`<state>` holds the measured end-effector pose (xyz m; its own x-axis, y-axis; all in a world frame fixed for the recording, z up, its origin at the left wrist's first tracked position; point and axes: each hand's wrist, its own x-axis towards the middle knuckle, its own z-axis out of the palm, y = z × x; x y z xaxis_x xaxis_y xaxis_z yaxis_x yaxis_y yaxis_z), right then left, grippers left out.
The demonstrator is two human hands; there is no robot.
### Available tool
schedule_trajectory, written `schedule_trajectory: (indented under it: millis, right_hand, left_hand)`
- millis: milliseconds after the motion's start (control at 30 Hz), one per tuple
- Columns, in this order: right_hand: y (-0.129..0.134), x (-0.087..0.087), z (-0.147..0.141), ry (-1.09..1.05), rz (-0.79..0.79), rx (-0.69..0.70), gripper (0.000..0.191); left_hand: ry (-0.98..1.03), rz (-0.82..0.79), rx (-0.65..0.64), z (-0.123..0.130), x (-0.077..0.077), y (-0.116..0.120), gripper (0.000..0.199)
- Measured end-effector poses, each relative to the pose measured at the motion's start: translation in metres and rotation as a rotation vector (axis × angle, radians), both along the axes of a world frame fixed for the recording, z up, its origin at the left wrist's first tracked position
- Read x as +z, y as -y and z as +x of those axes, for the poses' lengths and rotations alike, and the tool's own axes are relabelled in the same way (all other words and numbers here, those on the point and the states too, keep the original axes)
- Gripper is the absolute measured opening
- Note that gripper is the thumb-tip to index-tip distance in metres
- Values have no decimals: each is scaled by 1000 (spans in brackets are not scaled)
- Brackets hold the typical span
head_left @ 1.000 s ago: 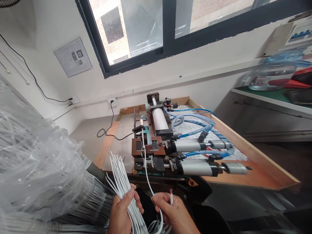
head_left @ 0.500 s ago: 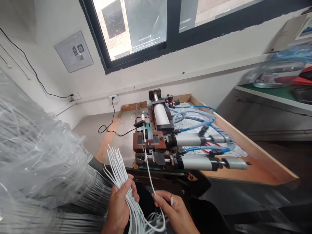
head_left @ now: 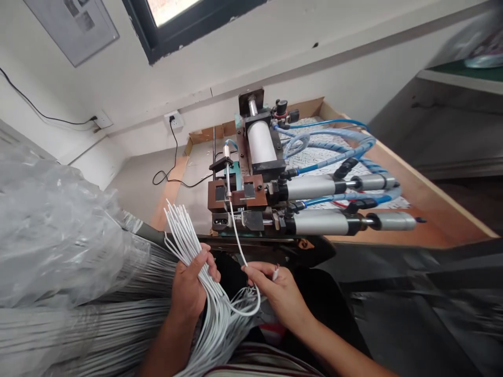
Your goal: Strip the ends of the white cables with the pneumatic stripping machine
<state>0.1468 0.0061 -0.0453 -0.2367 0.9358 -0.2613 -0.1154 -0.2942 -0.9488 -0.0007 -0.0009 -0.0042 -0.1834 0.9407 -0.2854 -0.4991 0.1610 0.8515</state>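
My left hand is wrapped round a bundle of white cables, whose cut ends fan upward. Between the thumb and fingers of my right hand is a single white cable. Its upper end reaches into the jaws of a pneumatic wire-stripping machine, and below my fingers it loops back toward the bundle. A short cable end with reddish wire tips also sticks out from the curled fingers of my right hand. The lower cables hang down across my lap.
The machine sits in a wood-edged tray with blue air hoses and silver cylinders on its right. Plastic-wrapped cable bundles crowd the left side. A green-topped shelf is at upper right.
The view has tipped downward, so the machine and both hands appear higher in the picture. Both hands keep their holds, and the single cable still runs into the machine.
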Motion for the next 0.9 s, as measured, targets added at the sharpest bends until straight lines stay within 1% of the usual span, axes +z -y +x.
schedule_trajectory:
  millis: [100,300,467,567,633,733,833,900]
  right_hand:
    - [-1,2,1,-24,-30,9,33]
    - [0,6,2,-17,-96,-9,31]
    - [-1,6,1,-14,-71,-15,30]
    - [4,4,2,21,-18,12,30]
    - [14,3,3,57,35,40,29]
    - [33,2,8,93,187,138,28]
    - [51,-1,15,145,345,213,26]
    - [61,-1,21,178,374,199,24]
  left_hand:
    - [-8,-3,12,0,1,-2,11]
    - [-19,14,-10,0,3,-3,8]
    - [-31,28,-8,-1,5,-1,8]
    - [-95,44,15,2,9,0,11]
    - [-159,32,56,5,12,0,15]
    - [-206,-15,98,9,15,0,24]
    - [-218,7,66,11,12,1,26]
    - [-209,46,45,10,10,3,24]
